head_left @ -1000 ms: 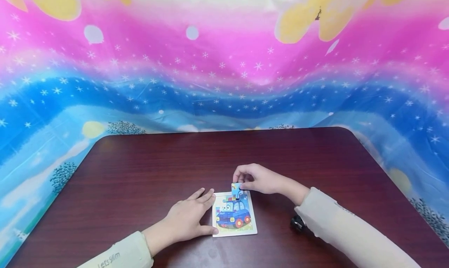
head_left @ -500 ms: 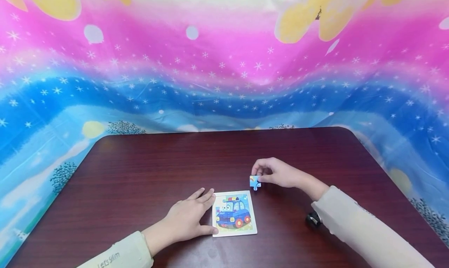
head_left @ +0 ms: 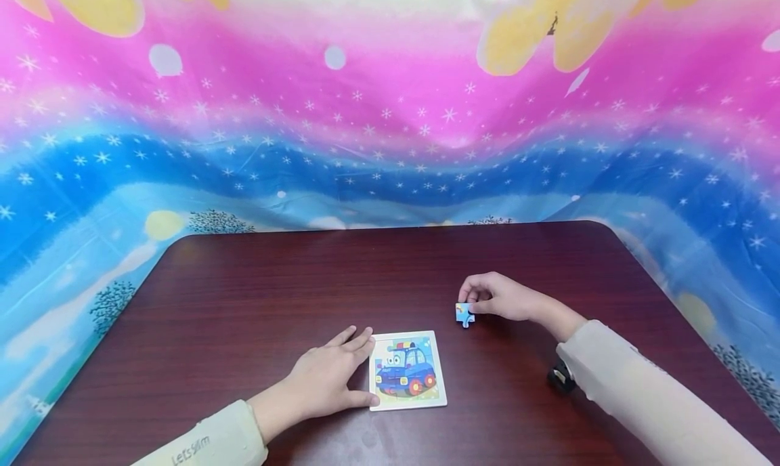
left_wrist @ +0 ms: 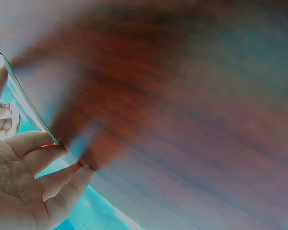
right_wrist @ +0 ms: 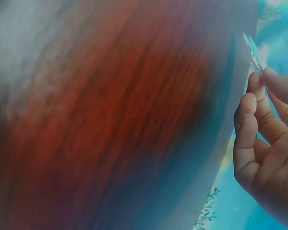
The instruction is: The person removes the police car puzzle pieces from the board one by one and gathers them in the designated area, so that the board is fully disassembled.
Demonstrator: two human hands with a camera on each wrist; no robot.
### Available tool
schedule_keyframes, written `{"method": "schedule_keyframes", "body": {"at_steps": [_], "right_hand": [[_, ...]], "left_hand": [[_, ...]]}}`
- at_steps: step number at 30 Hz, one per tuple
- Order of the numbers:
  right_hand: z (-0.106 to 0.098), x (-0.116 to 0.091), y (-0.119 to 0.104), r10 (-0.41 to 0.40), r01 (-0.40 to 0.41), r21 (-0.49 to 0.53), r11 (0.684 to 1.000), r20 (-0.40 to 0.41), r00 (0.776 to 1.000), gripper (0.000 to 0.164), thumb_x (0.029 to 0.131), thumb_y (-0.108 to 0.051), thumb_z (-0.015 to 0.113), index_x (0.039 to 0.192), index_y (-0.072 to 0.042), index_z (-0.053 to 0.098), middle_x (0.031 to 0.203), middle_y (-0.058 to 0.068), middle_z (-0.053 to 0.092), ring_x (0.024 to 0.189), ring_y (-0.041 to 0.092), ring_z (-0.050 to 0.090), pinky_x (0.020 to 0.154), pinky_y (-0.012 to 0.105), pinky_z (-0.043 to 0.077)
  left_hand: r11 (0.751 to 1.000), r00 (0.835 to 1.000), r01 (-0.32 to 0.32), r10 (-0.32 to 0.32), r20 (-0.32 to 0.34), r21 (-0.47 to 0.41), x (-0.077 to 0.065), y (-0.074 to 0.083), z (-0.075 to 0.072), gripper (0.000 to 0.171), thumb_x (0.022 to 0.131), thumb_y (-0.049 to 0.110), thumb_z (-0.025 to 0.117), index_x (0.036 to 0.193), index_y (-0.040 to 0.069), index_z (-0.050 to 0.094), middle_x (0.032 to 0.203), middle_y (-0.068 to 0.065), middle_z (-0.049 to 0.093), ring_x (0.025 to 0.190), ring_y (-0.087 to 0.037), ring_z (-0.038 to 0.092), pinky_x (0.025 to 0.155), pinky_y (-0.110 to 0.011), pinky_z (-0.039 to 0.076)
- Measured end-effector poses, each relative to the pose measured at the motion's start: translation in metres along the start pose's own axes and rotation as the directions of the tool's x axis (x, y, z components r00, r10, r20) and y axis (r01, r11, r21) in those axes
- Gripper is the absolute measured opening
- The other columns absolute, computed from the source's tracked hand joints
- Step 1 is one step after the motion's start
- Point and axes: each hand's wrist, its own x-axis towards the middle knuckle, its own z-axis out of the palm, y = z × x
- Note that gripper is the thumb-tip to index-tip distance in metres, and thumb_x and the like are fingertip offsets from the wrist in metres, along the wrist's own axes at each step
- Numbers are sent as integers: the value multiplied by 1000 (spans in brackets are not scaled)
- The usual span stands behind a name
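A square jigsaw puzzle board (head_left: 408, 371) showing a blue cartoon car with red wheels lies on the table, inside a pale frame. My left hand (head_left: 323, 381) rests at its left side, fingers extended, with the thumb on the near corner and fingertips by the far one. Right of the board and beyond it, my right hand (head_left: 502, 298) pinches a light-blue puzzle piece (head_left: 465, 315) between thumb and fingers. In the right wrist view this puzzle piece (right_wrist: 253, 51) appears nearly edge-on. The left wrist view shows the board's edge (left_wrist: 31, 105) against my fingers.
The dark reddish-brown wooden table (head_left: 292, 283) has rounded far corners. A colourful curtain (head_left: 390, 114) with pink and blue bands hangs behind and around it. A small black device (head_left: 560, 378) sits under my right wrist.
My right hand has lifted the puzzle piece off the board's far right part and carried it to the right and slightly away. The left hand and the board have stayed put.
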Motion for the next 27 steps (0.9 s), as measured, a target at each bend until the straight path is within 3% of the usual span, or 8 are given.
{"method": "schedule_keyframes", "body": {"at_steps": [18,27], "right_hand": [[-13,-1,17,61,-64,-52,997,-44,997,9,94,0,62,103,-2,64,87,7,64,70,16,54,64,26,47],[-10,3,10,16,-18,-57,998,-31,999,10,93,-1,63,103,1,64,88,8,66,68,14,55,63,25,48]], "left_hand": [[1000,1000,-2,2,2,13,1,-1,0,89,77,64,72,146,12,51,157,-2,42,147,-28,38,84,-59,56],[1000,1000,5,-6,12,13,0,0,0,90,77,66,71,146,12,51,157,-2,42,147,-28,38,85,-61,56]]}}
